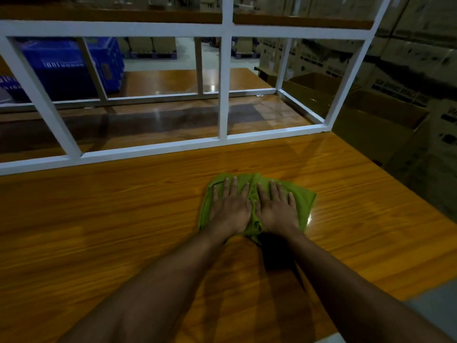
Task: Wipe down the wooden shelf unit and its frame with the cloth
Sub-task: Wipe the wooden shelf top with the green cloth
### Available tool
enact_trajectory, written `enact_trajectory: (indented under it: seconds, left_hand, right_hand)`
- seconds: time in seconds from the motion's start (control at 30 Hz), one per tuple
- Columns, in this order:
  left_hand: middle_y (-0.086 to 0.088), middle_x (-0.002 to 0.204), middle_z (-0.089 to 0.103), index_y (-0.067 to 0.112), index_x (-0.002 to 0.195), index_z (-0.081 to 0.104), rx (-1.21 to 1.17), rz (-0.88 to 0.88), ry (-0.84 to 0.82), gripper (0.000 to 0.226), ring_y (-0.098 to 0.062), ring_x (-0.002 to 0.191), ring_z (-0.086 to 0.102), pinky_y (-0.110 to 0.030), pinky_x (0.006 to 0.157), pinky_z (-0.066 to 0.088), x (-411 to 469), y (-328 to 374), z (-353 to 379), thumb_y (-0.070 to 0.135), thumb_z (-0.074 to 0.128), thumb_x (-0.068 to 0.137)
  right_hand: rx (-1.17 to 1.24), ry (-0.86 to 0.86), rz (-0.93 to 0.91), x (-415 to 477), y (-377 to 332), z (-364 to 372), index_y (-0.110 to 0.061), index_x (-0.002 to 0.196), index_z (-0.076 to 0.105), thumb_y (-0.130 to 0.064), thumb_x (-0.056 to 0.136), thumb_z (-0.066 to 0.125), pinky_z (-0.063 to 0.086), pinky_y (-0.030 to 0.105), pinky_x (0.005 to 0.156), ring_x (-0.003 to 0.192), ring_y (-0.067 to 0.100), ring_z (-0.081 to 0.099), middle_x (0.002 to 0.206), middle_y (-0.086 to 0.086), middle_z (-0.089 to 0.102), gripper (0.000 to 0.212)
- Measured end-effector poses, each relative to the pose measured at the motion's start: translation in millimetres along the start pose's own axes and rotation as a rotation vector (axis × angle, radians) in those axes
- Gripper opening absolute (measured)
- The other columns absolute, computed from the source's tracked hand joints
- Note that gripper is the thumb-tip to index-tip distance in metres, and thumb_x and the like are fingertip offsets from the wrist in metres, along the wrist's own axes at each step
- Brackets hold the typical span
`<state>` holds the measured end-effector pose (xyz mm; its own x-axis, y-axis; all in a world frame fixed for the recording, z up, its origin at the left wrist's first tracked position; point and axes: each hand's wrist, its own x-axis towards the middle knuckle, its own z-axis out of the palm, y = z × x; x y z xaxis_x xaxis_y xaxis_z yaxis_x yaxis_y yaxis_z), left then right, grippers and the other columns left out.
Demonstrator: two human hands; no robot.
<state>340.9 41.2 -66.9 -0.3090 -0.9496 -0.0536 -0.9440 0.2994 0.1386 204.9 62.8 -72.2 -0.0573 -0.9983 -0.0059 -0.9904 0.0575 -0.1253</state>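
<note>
A green cloth (303, 199) lies spread on the glossy wooden shelf surface (123, 219), right of centre. My left hand (230, 206) and my right hand (275, 206) press flat on it side by side, fingers straight and pointing away from me. The unit's white metal frame (223, 82) stands just beyond the cloth, with a long bottom rail, upright posts and an upper wooden shelf (111, 16) at the top of the view.
Open cardboard boxes (385, 120) stand close on the right, past the wood's edge. Blue plastic crates (71, 65) sit behind the frame at the left. Stacked cartons fill the background. Grey floor (435, 308) shows at the lower right.
</note>
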Motion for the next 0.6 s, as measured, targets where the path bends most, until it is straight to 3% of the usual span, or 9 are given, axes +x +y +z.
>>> enact_trajectory:
  seconds: [0.23, 0.6]
  left_hand:
    - [-0.005, 0.164, -0.01, 0.028, 0.156, 0.001, 0.022, 0.026, 0.0, 0.056, -0.027, 0.15, -0.01, -0.052, 0.12, -0.003, 20.6, -22.8, -3.3, 0.046, 0.01, 0.104]
    - [-0.005, 0.163, -0.013, 0.028, 0.156, -0.002, 0.047, -0.024, 0.003, 0.057, -0.026, 0.15, -0.012, -0.051, 0.12, -0.002, -46.4, -69.6, -3.5, 0.046, 0.01, 0.104]
  right_hand:
    - [-0.028, -0.03, -0.001, 22.0, -20.5, -3.2, -0.025, 0.158, 0.002, -0.048, 0.102, 0.017, 0.001, 0.055, 0.12, 0.152, 0.029, -0.006, 0.165, 0.013, -0.004, 0.062]
    - [0.002, -0.073, -0.081, -26.0, -79.1, 1.4, -0.023, 0.158, 0.0, -0.047, 0.102, 0.016, -0.003, 0.054, 0.12, 0.151, 0.029, -0.009, 0.165, 0.012, -0.007, 0.063]
